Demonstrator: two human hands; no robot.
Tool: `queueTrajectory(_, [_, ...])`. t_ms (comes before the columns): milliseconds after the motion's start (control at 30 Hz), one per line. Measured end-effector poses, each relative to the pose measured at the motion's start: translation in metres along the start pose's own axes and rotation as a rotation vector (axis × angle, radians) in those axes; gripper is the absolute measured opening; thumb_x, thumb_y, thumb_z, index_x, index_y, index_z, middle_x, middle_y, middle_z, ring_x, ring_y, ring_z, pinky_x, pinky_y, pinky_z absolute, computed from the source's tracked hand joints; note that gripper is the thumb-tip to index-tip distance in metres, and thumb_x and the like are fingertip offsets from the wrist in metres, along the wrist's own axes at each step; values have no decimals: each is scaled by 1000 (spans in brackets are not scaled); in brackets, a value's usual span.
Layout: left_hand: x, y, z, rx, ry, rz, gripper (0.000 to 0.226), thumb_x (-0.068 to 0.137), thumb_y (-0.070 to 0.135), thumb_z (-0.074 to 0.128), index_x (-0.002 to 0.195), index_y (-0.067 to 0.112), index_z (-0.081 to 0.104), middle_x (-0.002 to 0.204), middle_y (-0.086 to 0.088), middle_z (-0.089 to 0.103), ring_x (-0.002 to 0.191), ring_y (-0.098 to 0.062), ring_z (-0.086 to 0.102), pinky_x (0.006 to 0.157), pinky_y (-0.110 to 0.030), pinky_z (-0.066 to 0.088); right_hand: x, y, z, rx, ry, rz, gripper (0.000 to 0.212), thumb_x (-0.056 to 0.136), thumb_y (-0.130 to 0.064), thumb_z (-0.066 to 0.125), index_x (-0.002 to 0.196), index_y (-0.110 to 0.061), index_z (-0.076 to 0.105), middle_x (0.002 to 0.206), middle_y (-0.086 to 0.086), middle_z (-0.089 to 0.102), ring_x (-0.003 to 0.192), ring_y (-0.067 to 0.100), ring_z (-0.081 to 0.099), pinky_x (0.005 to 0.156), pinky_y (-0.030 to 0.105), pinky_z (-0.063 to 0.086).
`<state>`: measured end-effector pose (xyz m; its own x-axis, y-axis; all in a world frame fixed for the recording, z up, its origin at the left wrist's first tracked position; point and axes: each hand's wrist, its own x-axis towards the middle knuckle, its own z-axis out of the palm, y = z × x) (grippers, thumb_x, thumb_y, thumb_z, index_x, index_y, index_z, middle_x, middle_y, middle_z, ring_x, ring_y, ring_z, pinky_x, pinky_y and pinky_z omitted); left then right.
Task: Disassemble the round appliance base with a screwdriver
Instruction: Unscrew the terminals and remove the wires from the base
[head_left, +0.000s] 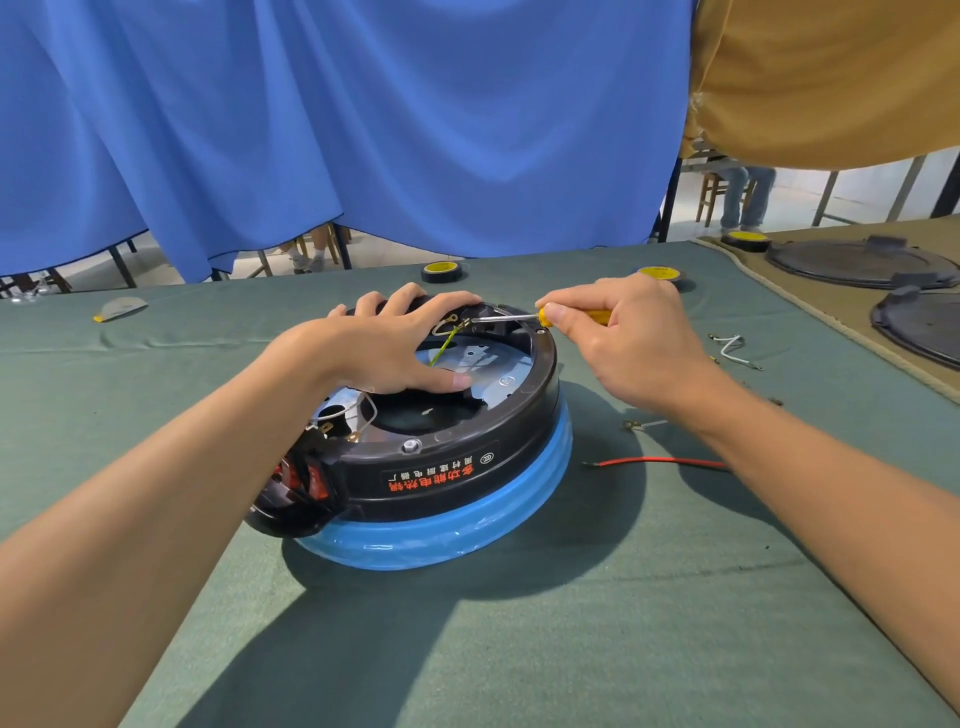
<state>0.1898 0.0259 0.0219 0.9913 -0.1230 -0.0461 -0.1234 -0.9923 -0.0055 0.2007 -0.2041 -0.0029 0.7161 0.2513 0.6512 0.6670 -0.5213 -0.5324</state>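
The round appliance base (441, 478) lies upside down mid-table: a black ring with red lettering over a blue-wrapped body, its metal inner plate and wires exposed. My left hand (384, 345) lies across the open top, fingers curled over the far rim and thumb on the metal plate. My right hand (628, 338) grips a yellow-handled screwdriver (550, 315). Its shaft points left, with the tip at a terminal on the far inner rim, beside a yellow-green wire (444, 345).
Loose wires lie to the right: a red one (660, 461), a white one (732, 347), a short one (641, 425). Two yellow-and-black tape rolls (440, 271) (665, 275) sit behind the base. Dark round covers (857, 262) rest on a tan mat at right. Blue curtain hangs behind the table.
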Motion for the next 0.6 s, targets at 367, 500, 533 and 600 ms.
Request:
queueTrajectory(367, [0, 0, 0, -5, 0, -3, 77, 75, 81, 45, 135, 67, -2, 153, 11, 13, 140, -30, 17, 113, -56, 16, -1, -3, 4, -121, 10, -139, 24, 92, -14, 59, 84, 7, 67, 65, 24, 60, 64, 23, 47, 65, 35, 36])
queueTrajectory(500, [0, 1, 0, -4, -23, -9, 78, 74, 82, 44, 135, 67, -3, 154, 11, 11, 141, -32, 15, 114, -57, 15, 5, -3, -2, 4, -91, -5, 20, 92, -17, 62, 86, -3, 74, 65, 15, 59, 49, 6, 36, 50, 12, 29])
queueTrajectory(533, [0, 2, 0, -3, -26, -11, 77, 75, 81, 44, 135, 67, -3, 154, 11, 11, 141, -31, 15, 114, -57, 15, 4, -4, -2, 26, -88, 17, 19, 92, -18, 62, 87, -6, 76, 65, 13, 59, 47, 4, 34, 49, 9, 28])
queueTrajectory(600, [0, 2, -1, 1, -25, -12, 77, 76, 80, 45, 135, 67, -3, 153, 12, 12, 141, -31, 15, 114, -56, 16, 1, -5, 0, 27, -74, 34, 19, 92, -19, 61, 89, -7, 76, 66, 18, 61, 49, 6, 32, 49, 9, 27])
